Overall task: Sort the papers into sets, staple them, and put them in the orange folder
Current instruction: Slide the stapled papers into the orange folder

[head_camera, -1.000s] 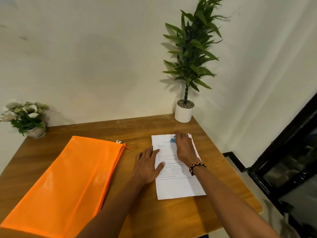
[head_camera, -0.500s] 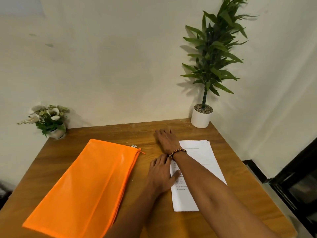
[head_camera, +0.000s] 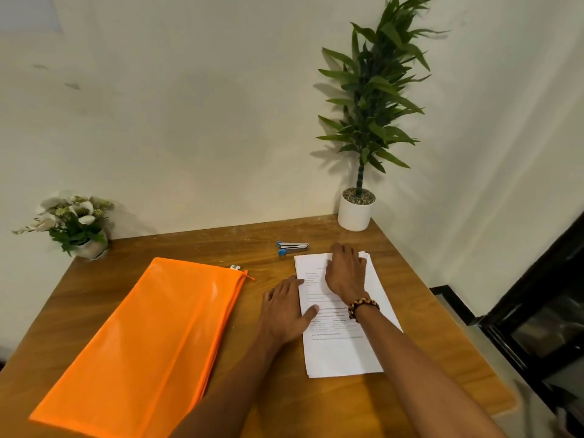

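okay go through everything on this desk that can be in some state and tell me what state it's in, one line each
orange folder: flat on the table, zipped shut.
stapler: lying unheld beyond the papers.
papers: one flat stack, not in the folder.
left hand: open, resting on the stack's left edge.
right hand: open, flat on the stack's top.

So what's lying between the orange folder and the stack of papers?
In the head view, only the person's left hand, resting flat on the wooden table between the flat orange zip folder and the white printed papers, thumb touching their edge.
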Tool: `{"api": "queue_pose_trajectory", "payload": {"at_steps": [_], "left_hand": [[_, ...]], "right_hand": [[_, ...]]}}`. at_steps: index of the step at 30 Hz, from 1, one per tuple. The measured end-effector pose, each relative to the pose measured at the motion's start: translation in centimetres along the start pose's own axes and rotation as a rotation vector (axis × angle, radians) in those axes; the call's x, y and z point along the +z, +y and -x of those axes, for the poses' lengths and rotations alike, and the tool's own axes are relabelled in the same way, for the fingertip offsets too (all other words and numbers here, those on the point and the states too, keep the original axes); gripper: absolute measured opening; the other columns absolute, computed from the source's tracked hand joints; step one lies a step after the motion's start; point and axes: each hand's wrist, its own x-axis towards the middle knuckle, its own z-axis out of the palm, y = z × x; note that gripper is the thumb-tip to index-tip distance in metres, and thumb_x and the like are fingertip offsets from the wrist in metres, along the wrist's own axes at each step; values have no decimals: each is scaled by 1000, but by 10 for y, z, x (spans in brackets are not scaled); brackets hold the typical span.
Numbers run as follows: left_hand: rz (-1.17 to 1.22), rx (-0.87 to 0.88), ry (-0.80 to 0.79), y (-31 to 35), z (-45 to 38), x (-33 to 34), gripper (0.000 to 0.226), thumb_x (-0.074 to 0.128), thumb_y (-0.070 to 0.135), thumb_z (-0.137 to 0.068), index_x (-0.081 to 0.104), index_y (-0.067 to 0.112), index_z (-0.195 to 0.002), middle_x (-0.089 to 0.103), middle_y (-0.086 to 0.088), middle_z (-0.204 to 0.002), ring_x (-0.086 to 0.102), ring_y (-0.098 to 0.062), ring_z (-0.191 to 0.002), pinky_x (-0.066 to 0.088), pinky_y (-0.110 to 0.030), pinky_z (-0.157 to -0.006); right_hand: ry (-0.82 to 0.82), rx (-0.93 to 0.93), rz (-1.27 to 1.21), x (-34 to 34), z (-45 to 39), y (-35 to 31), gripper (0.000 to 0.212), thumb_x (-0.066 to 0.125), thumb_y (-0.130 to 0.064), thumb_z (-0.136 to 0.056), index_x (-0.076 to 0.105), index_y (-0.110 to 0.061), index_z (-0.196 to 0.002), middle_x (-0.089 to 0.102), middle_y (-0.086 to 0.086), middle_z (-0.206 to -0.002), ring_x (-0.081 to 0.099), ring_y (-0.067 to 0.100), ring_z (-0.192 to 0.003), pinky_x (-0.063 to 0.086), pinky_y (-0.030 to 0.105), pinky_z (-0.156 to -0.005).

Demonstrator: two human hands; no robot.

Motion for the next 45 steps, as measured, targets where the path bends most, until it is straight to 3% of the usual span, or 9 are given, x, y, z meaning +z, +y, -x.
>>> {"api": "queue_pose_trajectory", "payload": {"at_steps": [7,13,17,20,26,32,36,39,45], "left_hand": [[454,-264,45,16,-11,-12,68,68,57,-86,36,39,-143,47,11,-153,44,-19,-142,24,-53,-121],[912,-375,32,28,-7,-24,56,73,30,-92,41,34,-137,54,4,-146,57,-17,-127,53,-45,-104],[948,-364,-63,28,-3,-28,58,65,27,-97,35,35,-146,50,4,-150,57,-20,-128,56,-46,-99],[1010,-351,-126,26,-1,-31,64,57,25,-101,24,40,-154,43,6,-155,58,-24,-128,58,-45,-95],[1321,-523,26,18,1,-48,45,63,18,-99,42,35,-134,62,-1,-132,72,-27,-103,62,-50,-83],[1324,-622,32,-1,6,-63,48,71,26,-93,53,24,-137,71,-5,-122,75,-30,-96,62,-50,-82],[1210,-626,49,-7,11,-70,36,64,29,-98,55,25,-133,73,-6,-120,75,-30,-95,61,-53,-84],[1267,-537,82,-14,17,-73,29,60,28,-101,59,23,-129,74,-8,-117,76,-31,-94,60,-56,-83],[1577,-407,139,-47,32,-92,38,65,22,-97,59,14,-134,69,-17,-126,68,-43,-111,51,-66,-95]], "right_hand": [[-95,249,57,2,69,23,56,46,-49,-98,40,-15,-143,47,19,-143,42,37,-134,36,53,-111],[-88,370,-22,-7,67,20,59,45,-53,-99,37,-17,-145,32,24,-156,31,42,-144,30,55,-116],[-108,305,26,0,70,20,56,41,-52,-100,42,-15,-141,38,27,-152,34,42,-141,30,53,-116],[-117,248,67,9,83,11,64,31,-55,-102,33,-13,-151,26,28,-161,21,42,-150,15,54,-123],[-128,218,36,8,95,-8,71,21,-57,-103,20,-12,-159,26,21,-163,12,35,-155,-1,61,-121],[-162,173,-201,-4,97,-24,66,36,-56,-101,26,-16,-153,44,12,-151,40,33,-140,33,55,-114],[-114,210,-398,-10,99,-23,67,57,-42,-98,28,-16,-152,31,13,-157,32,34,-144,33,50,-117],[-104,241,-521,-9,93,-17,70,67,-41,-92,35,-14,-148,40,11,-150,36,32,-140,37,47,-113],[-293,302,-1111,-17,79,1,69,85,-45,-77,48,-22,-131,63,4,-130,65,25,-115,55,47,-100]]}}
